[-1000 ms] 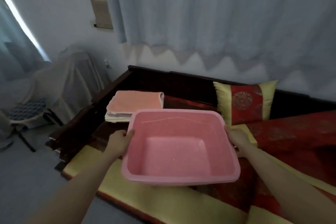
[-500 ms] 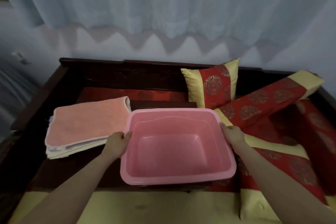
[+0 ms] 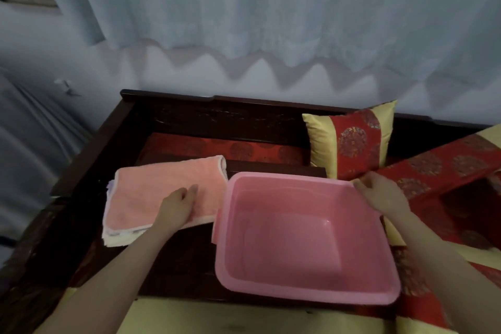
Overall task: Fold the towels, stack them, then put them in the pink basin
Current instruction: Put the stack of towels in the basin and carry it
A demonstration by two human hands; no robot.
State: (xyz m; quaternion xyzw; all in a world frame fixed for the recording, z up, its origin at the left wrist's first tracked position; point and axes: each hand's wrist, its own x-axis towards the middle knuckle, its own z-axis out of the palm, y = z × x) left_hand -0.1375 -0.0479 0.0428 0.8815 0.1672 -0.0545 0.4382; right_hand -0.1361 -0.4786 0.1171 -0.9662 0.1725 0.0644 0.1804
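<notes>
Basin (image 3: 303, 241) set down at lower centre of the frame, empty, on the dark wooden surface just right of the towel stack (image 3: 162, 198). Half a second ago held at both side rims; now gripped only at the upper-right rim by the right hand (image 3: 382, 195), fingers curled over the edge. Left hand (image 3: 176, 206) off the rim and laid flat, fingers open and gripping nothing, on the peach top towel at centre left. Stack already folded and piled, pale layers showing under its near-left edge, right edge close beside the basin's left wall, perhaps touching. Red-and-gold cushion (image 3: 352, 141) upright at upper right, clear of both. Folding and stacking apparently done; only the transfer left, probably a two-handed lift to keep the layers squared while going over the rim.
</notes>
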